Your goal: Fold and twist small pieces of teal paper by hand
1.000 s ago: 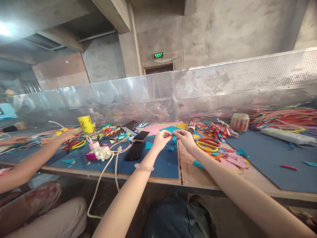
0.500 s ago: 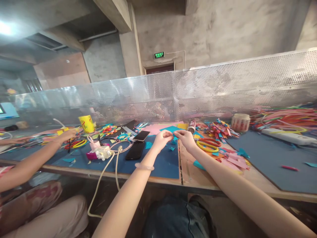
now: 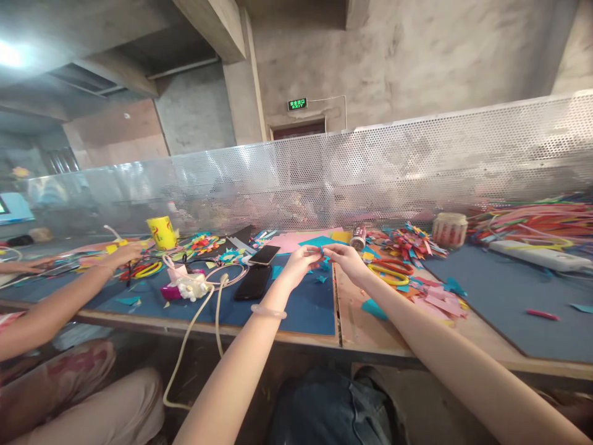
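Observation:
My left hand (image 3: 300, 261) and my right hand (image 3: 346, 259) meet over the blue mat (image 3: 301, 306), fingertips pinched together on a small teal paper piece (image 3: 323, 252) held between them. Both hands are closed in a pinch. A pale bracelet (image 3: 269, 311) rings my left wrist. Teal paper scraps (image 3: 320, 279) lie on the mat just below the hands. Yellow and red scissors (image 3: 388, 271) rest right beside my right hand.
Two phones (image 3: 254, 281) lie left of my hands, with a white cable and pink charger (image 3: 185, 287). A co-worker's arm (image 3: 65, 296) reaches over the left side near a yellow cup (image 3: 160, 232). Paper scraps (image 3: 435, 296), a jar (image 3: 448, 228), a can (image 3: 357, 235) and a perforated screen (image 3: 370, 173) stand behind.
My hands have stayed pinched on the teal piece and shifted only slightly. The co-worker's hand at left has barely moved.

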Motion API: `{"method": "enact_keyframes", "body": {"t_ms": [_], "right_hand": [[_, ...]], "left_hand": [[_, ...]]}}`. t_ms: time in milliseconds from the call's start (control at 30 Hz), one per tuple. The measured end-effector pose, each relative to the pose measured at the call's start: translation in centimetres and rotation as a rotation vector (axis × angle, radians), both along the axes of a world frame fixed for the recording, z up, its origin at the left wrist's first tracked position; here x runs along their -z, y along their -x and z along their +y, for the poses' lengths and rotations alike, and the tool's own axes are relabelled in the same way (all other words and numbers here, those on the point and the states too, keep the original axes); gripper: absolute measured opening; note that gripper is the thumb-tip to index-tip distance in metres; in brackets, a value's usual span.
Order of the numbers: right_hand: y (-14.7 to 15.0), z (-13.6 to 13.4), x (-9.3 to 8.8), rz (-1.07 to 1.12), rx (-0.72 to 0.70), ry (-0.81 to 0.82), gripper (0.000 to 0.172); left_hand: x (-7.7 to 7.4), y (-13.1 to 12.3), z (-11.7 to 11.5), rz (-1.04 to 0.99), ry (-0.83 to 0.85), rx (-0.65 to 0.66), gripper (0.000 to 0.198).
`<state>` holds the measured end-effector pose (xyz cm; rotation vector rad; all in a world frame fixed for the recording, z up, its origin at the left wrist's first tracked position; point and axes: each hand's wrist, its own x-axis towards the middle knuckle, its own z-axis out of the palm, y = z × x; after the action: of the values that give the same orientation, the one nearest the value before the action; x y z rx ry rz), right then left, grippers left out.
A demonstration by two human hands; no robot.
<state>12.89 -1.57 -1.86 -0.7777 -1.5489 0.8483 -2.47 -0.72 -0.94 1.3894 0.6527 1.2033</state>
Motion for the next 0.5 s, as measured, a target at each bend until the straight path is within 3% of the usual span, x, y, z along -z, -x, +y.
{"method": "enact_keyframes", "body": {"t_ms": [233,500], "right_hand": [[0.03,-0.36,-0.57,-0.209,0.201,-0.144,0.028],[0.07,0.49,-0.24,-0.163,0.142,-0.09,0.024]], "left_hand": [[-0.13,-0.21,0.03,0.064,-0.004,0.034,0.016],[-0.03,0.1,-0.01,0.145,-0.105,0.047,0.03]]}}
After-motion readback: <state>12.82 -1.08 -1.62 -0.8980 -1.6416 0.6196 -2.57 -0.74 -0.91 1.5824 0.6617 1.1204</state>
